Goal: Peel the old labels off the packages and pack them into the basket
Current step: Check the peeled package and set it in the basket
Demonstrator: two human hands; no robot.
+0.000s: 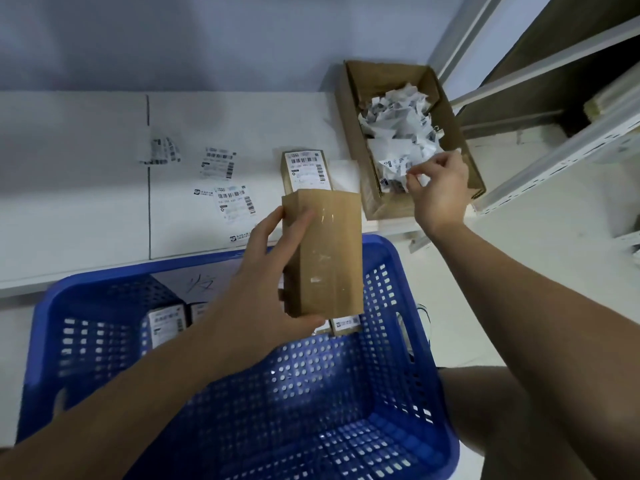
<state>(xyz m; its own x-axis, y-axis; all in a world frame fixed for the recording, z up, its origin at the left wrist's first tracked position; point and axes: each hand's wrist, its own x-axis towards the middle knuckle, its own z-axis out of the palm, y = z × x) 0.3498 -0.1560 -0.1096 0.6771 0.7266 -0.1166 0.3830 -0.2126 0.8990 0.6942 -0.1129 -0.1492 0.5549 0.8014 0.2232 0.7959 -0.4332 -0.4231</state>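
left hand [263, 285] wrapped round a bare brown package [323, 251] over the blue basket [408, 306], right hand [438, 188] pinching a peeled label [398, 164] above the scrap box [446, 95]

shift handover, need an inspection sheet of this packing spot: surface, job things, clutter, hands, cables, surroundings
surface: white table with a seam line, loose labels lying on it
job's things: brown package with its facing side bare of any label, held upright over the blue basket; labelled package lies on the table; several labelled packages stand at the basket's far wall
clutter: cardboard box heaped with peeled labels
hands: left hand grips the brown package; right hand over the cardboard box, pinching a label scrap
cables: thin wire by the basket's right side, unclear
surroundings: pale wall, metal shelving on the right
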